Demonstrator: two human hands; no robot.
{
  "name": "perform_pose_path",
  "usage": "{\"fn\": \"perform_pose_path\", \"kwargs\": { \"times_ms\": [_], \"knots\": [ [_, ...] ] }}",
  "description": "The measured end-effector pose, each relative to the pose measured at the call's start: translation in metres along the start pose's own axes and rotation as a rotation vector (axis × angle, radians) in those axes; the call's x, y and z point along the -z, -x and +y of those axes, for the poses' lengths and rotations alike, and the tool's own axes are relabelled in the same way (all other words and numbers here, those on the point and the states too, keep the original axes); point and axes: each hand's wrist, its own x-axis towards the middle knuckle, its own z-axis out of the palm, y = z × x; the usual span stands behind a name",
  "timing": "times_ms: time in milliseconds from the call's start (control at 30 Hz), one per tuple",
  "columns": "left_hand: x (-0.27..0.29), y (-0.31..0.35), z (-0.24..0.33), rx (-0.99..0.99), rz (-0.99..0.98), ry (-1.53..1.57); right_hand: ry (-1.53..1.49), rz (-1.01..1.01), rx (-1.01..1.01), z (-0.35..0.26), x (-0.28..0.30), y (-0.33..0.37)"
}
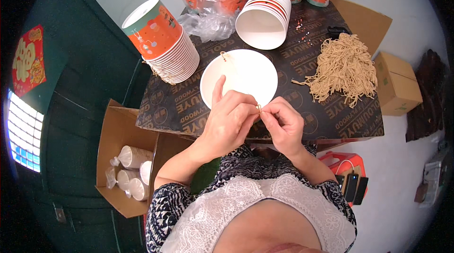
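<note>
Left hand (229, 121) and right hand (286, 127) pinch a thin tan cord (258, 107) closely between them, at the near rim of the round white paper bucket (262, 74); a loosened pinch could drop the cord, a wrist bump might shift the bucket

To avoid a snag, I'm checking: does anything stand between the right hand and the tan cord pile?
Nothing visible does; only dark printed tabletop lies between the right hand and the tan cord pile.
</note>
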Motion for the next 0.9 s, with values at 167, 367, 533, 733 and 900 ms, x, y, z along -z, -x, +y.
{"fn": "perform_pose_path", "kwargs": {
  "times_ms": [167, 367, 533, 733, 900],
  "knots": [
    [0.001, 0.001, 0.002, -0.009, 0.010, 0.006, 0.095, 0.000, 0.124, 0.000, 0.002, -0.005],
    [0.003, 0.008, 0.002, -0.010, 0.038, -0.029, 0.336, 0.077, 0.196, 0.003, 0.010, -0.010],
    [0.004, 0.010, 0.003, -0.020, 0.010, -0.040, 0.430, 0.099, 0.220, 0.007, 0.015, -0.014],
    [0.003, 0.013, 0.000, -0.024, -0.004, -0.016, 0.495, 0.121, 0.273, 0.014, 0.018, -0.017],
    [0.007, 0.020, -0.003, 0.009, -0.002, -0.019, 0.498, 0.122, 0.268, 0.013, 0.018, -0.016]
  ]
}}
